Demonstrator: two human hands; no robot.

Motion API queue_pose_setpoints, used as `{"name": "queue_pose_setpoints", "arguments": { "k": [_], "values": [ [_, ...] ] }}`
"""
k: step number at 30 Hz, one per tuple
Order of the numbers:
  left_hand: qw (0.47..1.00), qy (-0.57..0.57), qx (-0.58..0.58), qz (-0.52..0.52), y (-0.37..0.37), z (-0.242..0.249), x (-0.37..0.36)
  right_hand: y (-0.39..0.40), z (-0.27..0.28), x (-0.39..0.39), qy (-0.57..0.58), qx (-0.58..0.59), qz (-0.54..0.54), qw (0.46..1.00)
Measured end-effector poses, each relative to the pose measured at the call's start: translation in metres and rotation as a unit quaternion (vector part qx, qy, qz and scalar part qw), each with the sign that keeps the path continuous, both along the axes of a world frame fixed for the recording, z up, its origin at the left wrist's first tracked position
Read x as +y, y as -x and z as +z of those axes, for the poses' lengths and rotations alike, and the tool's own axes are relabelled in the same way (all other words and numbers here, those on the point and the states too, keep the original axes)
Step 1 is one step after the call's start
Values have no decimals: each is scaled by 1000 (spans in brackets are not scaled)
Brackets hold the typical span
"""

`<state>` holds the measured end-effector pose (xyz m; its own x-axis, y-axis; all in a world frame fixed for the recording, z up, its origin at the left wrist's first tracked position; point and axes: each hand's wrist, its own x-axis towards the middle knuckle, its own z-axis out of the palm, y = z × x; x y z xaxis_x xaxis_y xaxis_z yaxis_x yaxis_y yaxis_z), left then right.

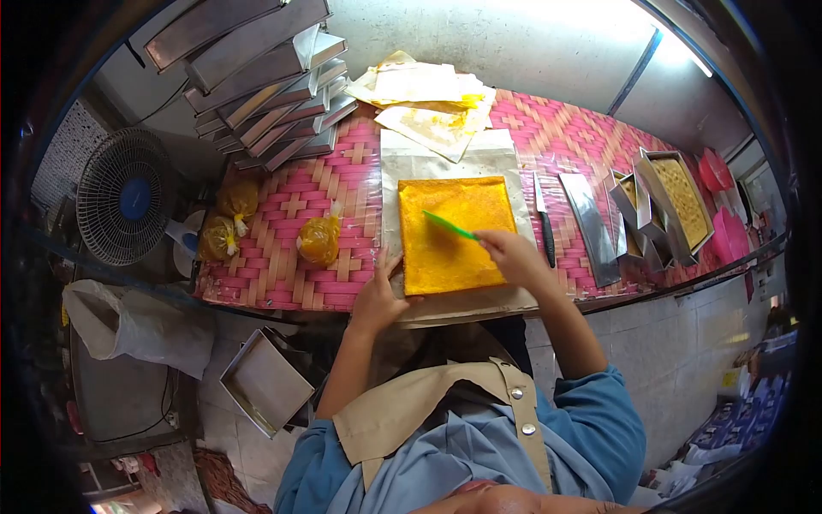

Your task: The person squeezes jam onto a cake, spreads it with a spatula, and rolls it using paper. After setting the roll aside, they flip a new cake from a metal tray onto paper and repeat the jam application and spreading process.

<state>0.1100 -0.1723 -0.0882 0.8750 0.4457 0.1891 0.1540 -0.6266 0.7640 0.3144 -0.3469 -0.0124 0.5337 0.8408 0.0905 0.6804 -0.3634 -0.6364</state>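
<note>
A square flat cake [462, 270] with a glossy yellow-orange top lies on brown paper [445, 150] on the table. My right hand [515, 257] is closed around the handle of a green plastic spatula [447, 224], whose blade lies over the middle of the cake. At the cake's lower left corner rests my left hand [382, 296], fingers apart along the left side and thumb by the front edge. To the right of the paper lies a black-handled knife [548, 236], with a flat metal strip [591, 230] beyond it.
Bags of yellow filling [318, 242] sit at the left, near a fan [128, 197]. Metal pans [265, 94] are stacked at the back left, beside stained paper sheets [428, 94]. Baked cake in tins [681, 201] and pink bowls [729, 233] stand at the right.
</note>
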Motion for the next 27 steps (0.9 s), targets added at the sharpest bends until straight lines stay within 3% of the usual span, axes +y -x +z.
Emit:
{"name": "queue_pose_setpoints", "arguments": {
  "k": [3,5,7,9,14,19,21,22,27],
  "values": [
    [1000,24,17,5,0,2,1,-33,12,7,-8,19,-22,1000],
    [998,46,35,2,2,1,-1,-51,11,15,55,-60,-41,996],
    [998,48,33,3,0,2,0,-56,7,22,42,-54,6,998],
    [998,46,34,6,0,0,0,-52,8,25,135,71,110,982],
    [999,42,28,4,1,1,-1,-37,18,1,174,144,214,950],
    [1000,22,15,11,0,2,-2,-48,20,-19,116,173,162,965],
    [1000,19,15,12,1,0,-2,-57,20,-22,27,62,-2,998],
    [1000,16,14,12,1,0,-2,-63,11,-23,26,-48,-8,999],
    [999,34,17,9,0,1,-2,-30,-7,-30,92,14,-11,996]
  ]
}}
